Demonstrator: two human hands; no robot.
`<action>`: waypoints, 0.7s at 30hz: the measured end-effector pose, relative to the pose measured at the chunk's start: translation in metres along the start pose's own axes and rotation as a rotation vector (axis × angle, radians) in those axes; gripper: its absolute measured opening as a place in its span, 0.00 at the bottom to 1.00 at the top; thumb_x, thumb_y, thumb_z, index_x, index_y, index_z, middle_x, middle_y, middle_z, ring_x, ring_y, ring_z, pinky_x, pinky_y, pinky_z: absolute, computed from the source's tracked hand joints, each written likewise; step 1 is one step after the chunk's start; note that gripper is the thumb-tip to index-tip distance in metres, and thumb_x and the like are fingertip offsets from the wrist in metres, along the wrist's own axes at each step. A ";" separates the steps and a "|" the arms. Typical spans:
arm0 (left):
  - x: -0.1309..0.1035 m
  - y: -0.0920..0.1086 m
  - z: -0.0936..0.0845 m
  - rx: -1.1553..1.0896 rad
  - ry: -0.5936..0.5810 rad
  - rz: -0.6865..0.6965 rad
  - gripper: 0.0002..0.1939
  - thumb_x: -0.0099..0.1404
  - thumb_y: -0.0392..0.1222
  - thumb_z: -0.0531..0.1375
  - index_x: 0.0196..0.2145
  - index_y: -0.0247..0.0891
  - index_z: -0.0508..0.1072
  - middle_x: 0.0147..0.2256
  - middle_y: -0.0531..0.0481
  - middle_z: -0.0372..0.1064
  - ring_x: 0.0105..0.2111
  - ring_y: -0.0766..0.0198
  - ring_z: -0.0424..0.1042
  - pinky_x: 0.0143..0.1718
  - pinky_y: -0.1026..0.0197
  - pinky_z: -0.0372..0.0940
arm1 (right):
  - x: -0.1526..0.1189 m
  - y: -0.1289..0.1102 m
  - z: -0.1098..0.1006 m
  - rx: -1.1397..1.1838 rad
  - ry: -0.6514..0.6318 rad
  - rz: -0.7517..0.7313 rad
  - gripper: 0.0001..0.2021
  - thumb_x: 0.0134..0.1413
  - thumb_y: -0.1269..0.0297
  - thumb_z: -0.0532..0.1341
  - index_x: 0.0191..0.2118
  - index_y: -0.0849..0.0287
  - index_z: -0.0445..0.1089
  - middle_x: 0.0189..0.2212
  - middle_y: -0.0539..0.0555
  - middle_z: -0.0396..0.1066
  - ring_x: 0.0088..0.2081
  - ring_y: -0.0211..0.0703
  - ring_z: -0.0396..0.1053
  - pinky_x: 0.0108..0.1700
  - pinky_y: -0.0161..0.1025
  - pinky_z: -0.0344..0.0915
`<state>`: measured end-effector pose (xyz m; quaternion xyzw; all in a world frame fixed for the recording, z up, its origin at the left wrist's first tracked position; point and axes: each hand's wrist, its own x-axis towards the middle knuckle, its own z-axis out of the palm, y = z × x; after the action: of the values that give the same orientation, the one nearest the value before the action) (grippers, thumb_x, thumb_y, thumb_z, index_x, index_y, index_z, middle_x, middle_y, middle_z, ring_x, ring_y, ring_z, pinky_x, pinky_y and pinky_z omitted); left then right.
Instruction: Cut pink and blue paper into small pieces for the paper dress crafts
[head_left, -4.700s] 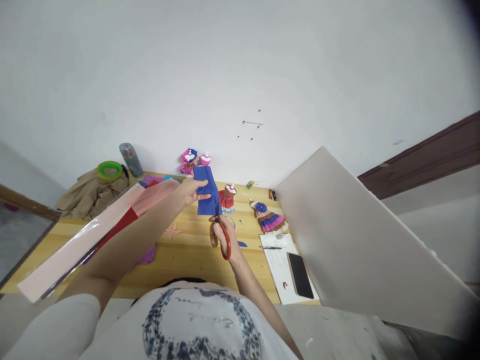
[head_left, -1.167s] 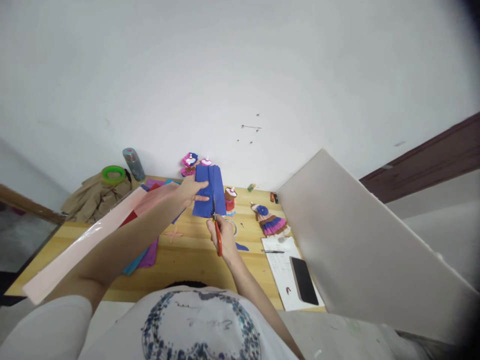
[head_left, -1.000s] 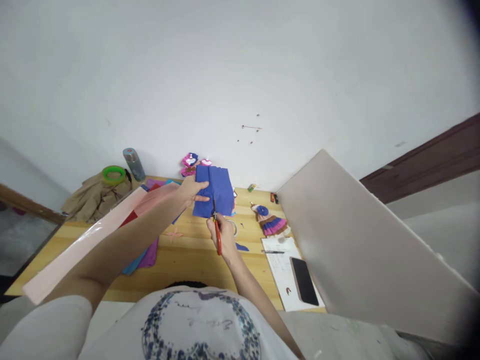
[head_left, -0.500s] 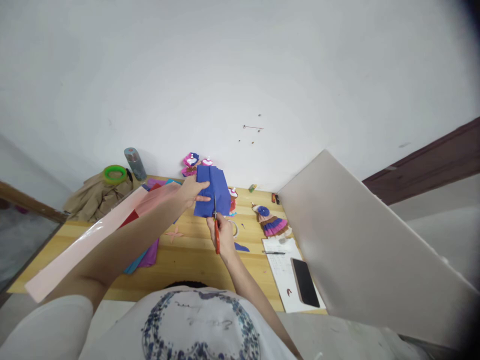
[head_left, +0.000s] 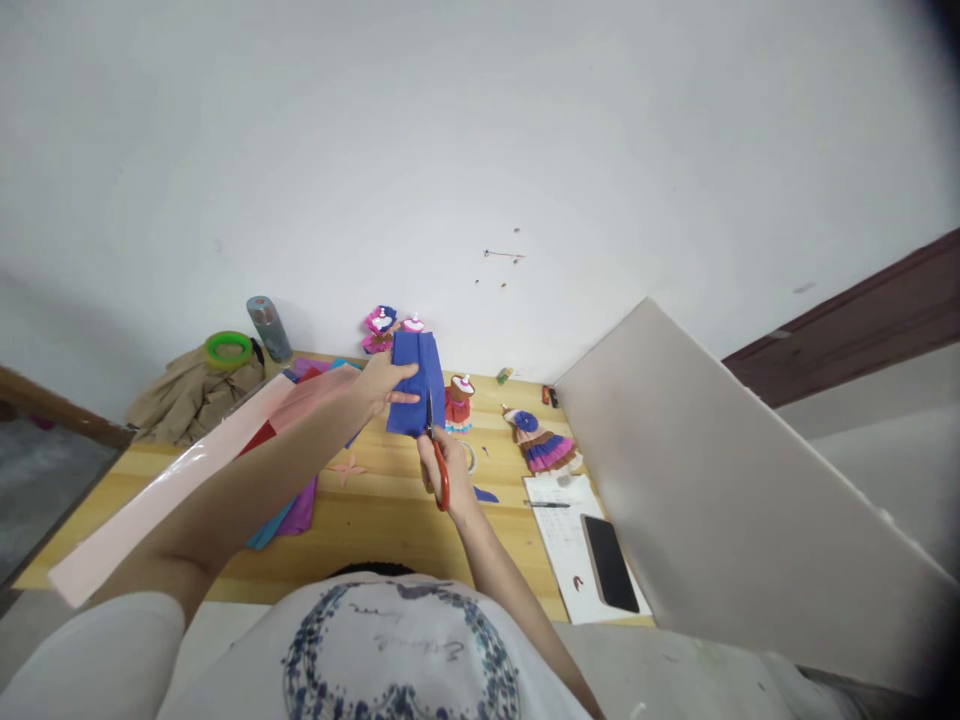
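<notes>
Blue paper (head_left: 424, 380) is being held above surface (head_left: 390, 500). Left hand (head_left: 381, 385) is gripping it, fingers (head_left: 405, 398) clamped on left part. Right hand (head_left: 453, 475) is holding red-handled scissors (head_left: 445, 482), fingers clamped around them; blades are meeting paper at lower part. Red-skirted figure (head_left: 458, 410) is standing just right of paper. Pink sheet (head_left: 142, 510) is lying partly behind left forearm (head_left: 255, 480). Flask (head_left: 268, 327) is standing near wall (head_left: 450, 150), capped, contents not showing. Green ring (head_left: 208, 350) is resting on brown cloth (head_left: 176, 395) beside it.

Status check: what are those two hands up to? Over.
Left hand holds blue paper. Right hand holds red-handled scissors, blades at the paper. Left fingers close beside the blades.
</notes>
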<state>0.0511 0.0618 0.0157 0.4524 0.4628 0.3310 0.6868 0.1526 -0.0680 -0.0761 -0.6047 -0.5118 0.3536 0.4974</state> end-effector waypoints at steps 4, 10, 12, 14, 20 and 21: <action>-0.001 0.000 -0.001 0.008 -0.030 0.004 0.22 0.55 0.35 0.67 0.48 0.39 0.73 0.36 0.44 0.77 0.30 0.61 0.76 0.26 0.62 0.74 | -0.002 -0.009 -0.004 0.053 -0.045 0.006 0.21 0.59 0.42 0.52 0.26 0.54 0.57 0.15 0.45 0.57 0.18 0.37 0.57 0.23 0.36 0.55; -0.005 0.002 0.002 0.034 0.009 -0.002 0.13 0.57 0.33 0.64 0.41 0.35 0.74 0.38 0.42 0.77 0.33 0.59 0.77 0.26 0.62 0.74 | 0.000 -0.010 -0.004 0.076 -0.046 -0.012 0.23 0.57 0.40 0.53 0.26 0.55 0.58 0.14 0.45 0.59 0.17 0.37 0.57 0.23 0.36 0.55; -0.007 0.002 0.002 0.033 0.013 0.003 0.12 0.56 0.33 0.64 0.40 0.35 0.74 0.38 0.42 0.77 0.34 0.59 0.77 0.28 0.61 0.75 | 0.001 -0.009 -0.004 0.059 -0.039 -0.020 0.22 0.57 0.40 0.53 0.26 0.55 0.59 0.14 0.45 0.60 0.17 0.37 0.57 0.22 0.36 0.55; -0.009 0.002 0.003 0.035 0.020 0.003 0.13 0.56 0.34 0.65 0.41 0.36 0.74 0.39 0.43 0.76 0.34 0.59 0.77 0.29 0.60 0.75 | 0.002 -0.009 -0.004 0.057 -0.040 -0.022 0.23 0.58 0.40 0.53 0.25 0.55 0.58 0.14 0.45 0.60 0.17 0.36 0.57 0.22 0.35 0.55; -0.012 0.001 0.004 0.048 0.030 0.017 0.15 0.56 0.35 0.66 0.43 0.36 0.75 0.40 0.42 0.77 0.34 0.59 0.77 0.28 0.61 0.75 | 0.003 -0.021 -0.004 0.114 -0.069 0.030 0.24 0.56 0.38 0.54 0.25 0.54 0.57 0.14 0.45 0.59 0.16 0.35 0.57 0.21 0.34 0.56; -0.012 0.002 0.004 0.047 0.029 0.020 0.15 0.56 0.34 0.66 0.43 0.36 0.75 0.41 0.42 0.77 0.34 0.59 0.77 0.27 0.62 0.74 | 0.003 -0.023 -0.004 0.115 -0.068 0.033 0.24 0.56 0.37 0.54 0.25 0.54 0.57 0.14 0.45 0.59 0.16 0.35 0.57 0.21 0.34 0.56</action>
<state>0.0502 0.0505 0.0218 0.4684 0.4758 0.3335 0.6656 0.1513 -0.0664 -0.0530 -0.5712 -0.4971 0.4107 0.5078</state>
